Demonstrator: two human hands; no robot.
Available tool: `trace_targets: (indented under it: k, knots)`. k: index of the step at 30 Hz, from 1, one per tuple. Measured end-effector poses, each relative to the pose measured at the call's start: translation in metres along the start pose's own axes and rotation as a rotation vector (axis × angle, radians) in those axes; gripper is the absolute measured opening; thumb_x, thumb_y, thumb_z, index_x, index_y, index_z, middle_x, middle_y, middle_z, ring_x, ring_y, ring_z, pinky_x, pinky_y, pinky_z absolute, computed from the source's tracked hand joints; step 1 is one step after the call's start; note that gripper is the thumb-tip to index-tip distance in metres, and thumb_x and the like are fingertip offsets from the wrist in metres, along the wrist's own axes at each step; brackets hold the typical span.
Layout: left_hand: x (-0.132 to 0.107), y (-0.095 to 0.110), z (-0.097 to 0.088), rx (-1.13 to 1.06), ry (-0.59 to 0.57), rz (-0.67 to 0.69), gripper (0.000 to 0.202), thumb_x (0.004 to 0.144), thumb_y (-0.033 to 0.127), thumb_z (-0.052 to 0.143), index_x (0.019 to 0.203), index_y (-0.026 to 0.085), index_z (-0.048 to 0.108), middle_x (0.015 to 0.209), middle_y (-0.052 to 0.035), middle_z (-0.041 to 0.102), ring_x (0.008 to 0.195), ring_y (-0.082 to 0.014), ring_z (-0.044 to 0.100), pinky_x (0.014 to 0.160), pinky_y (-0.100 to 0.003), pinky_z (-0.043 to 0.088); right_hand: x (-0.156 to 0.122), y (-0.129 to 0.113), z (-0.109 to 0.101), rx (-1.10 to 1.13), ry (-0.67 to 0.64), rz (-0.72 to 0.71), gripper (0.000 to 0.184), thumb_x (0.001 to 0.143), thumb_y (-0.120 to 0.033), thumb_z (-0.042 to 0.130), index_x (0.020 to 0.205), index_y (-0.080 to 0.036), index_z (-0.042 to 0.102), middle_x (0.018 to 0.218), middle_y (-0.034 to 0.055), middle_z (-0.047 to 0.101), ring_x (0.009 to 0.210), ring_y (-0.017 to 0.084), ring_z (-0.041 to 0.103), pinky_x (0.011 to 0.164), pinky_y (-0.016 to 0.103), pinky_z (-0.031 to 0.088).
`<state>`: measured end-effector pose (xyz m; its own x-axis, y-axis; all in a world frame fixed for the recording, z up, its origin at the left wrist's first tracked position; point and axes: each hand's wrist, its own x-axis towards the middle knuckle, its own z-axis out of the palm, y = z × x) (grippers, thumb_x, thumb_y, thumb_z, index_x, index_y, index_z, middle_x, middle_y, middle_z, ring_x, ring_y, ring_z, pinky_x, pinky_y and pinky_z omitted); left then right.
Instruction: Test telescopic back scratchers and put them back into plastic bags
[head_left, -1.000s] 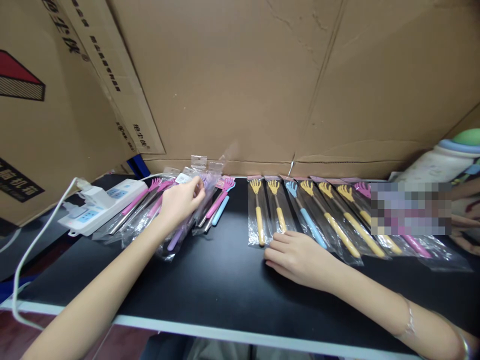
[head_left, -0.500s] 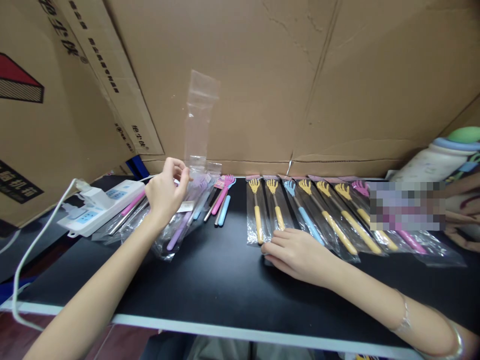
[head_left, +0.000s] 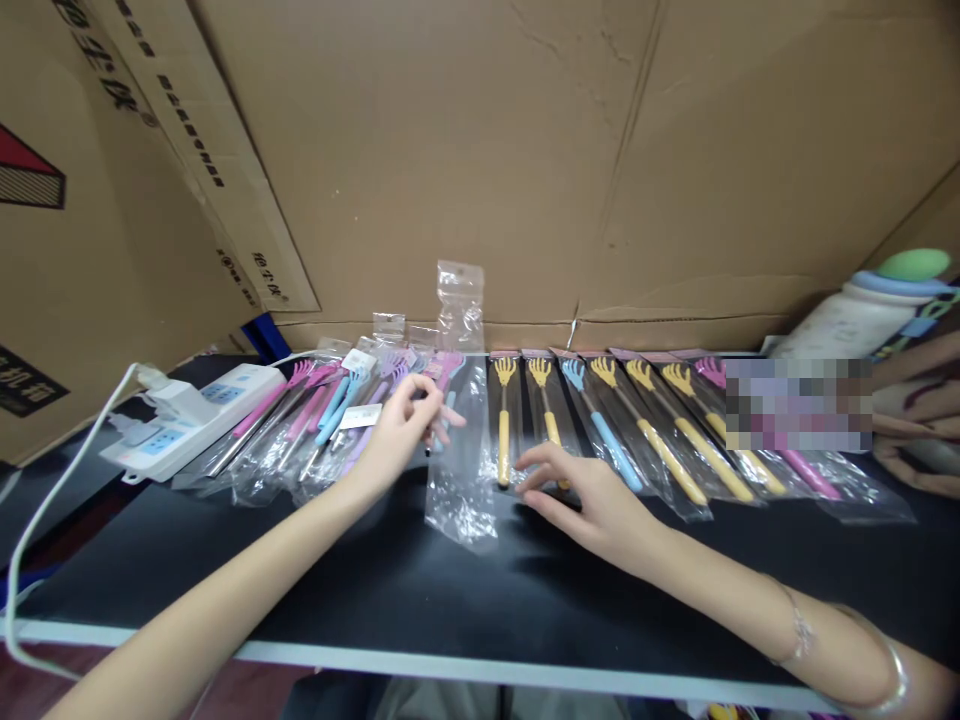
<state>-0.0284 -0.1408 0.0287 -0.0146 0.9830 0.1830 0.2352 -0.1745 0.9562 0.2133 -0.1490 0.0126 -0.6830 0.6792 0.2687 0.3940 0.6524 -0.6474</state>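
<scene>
My left hand [head_left: 409, 425] has its fingertips pinched together at the left edge of a clear plastic bag [head_left: 469, 490]. The bag stretches over the table, its top flap standing up in front of the cardboard. Partly behind these fingers lie a pink back scratcher [head_left: 448, 368] and a light blue handle. Over the lower end of a yellow back scratcher [head_left: 540, 372], my right hand [head_left: 577, 490] hovers with fingers bent and apart, holding nothing that I can see. Just left of its fingertips lies another yellow back scratcher [head_left: 503, 435].
Bagged back scratchers [head_left: 690, 445] fan out to the right; a mixed pile [head_left: 330, 410] lies left. Beside it sits a white power strip [head_left: 199, 420] with a cable. Cardboard [head_left: 450, 150] walls the back. Another person's hand [head_left: 915, 430] and a bottle [head_left: 847, 320] are at right.
My left hand has moved right, bringing the plastic bag down from above the pile to beside the leftmost yellow back scratcher. My right hand's fingers have spread and lifted slightly.
</scene>
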Motion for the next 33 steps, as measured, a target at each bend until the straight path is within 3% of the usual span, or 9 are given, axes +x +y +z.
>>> trace_targets:
  k: [6,12,16,20,25,33]
  knots:
    - [-0.019,-0.004,0.025,-0.186,-0.179,-0.081,0.037,0.079,0.047,0.057,0.091,0.024,0.03,0.072,0.0026,0.067,0.055,-0.0106,0.06,0.057,-0.023,0.045,0.0,-0.006,0.006,0.423,0.003,0.183,0.031,0.085,-0.04,0.055,0.102,-0.024,0.034,0.083,0.0005,0.069,0.071,0.016,0.068,0.072,0.033,0.052]
    - [-0.023,-0.013,0.033,-0.213,-0.267,-0.083,0.036,0.08,0.043,0.059,0.092,0.023,0.032,0.071,0.0022,0.066,0.064,-0.014,0.065,0.065,-0.026,0.047,0.003,-0.005,0.007,0.639,0.074,0.243,0.036,0.085,-0.052,0.052,0.095,-0.024,0.032,0.078,0.0005,0.067,0.064,0.016,0.067,0.069,0.036,0.052]
    - [-0.026,-0.012,0.033,-0.021,-0.345,0.016,0.018,0.086,0.036,0.052,0.09,0.022,0.04,0.076,0.0003,0.067,0.076,-0.0156,0.066,0.07,-0.026,0.047,0.003,-0.005,0.006,0.621,0.085,0.224,0.035,0.084,-0.049,0.054,0.091,-0.023,0.032,0.079,0.0007,0.067,0.067,0.015,0.066,0.068,0.033,0.051]
    - [-0.029,-0.011,0.032,0.347,-0.413,0.205,0.011,0.088,0.033,0.051,0.092,0.023,0.053,0.091,-0.0002,0.067,0.088,-0.0166,0.064,0.079,-0.027,0.045,0.002,-0.003,0.007,0.456,0.093,0.202,0.024,0.085,-0.036,0.056,0.093,-0.023,0.038,0.076,-0.0016,0.066,0.07,0.014,0.065,0.065,0.028,0.049]
    - [-0.021,-0.007,0.019,0.63,-0.35,0.287,0.021,0.088,0.043,0.052,0.101,0.027,0.058,0.094,0.0016,0.068,0.091,-0.0172,0.062,0.08,-0.028,0.045,0.004,-0.001,0.006,0.317,0.076,0.135,0.007,0.084,-0.021,0.052,0.091,-0.02,0.051,0.08,0.0004,0.065,0.075,0.014,0.064,0.07,0.029,0.05]
    - [0.008,-0.014,-0.017,1.047,-0.096,0.272,0.029,0.089,0.032,0.045,0.112,0.027,0.061,0.113,-0.005,0.064,0.103,-0.0204,0.057,0.084,-0.032,0.046,0.003,-0.001,0.005,0.18,0.036,0.1,0.011,0.085,-0.018,0.048,0.088,-0.019,0.059,0.095,0.0046,0.056,0.088,0.013,0.062,0.086,0.031,0.049]
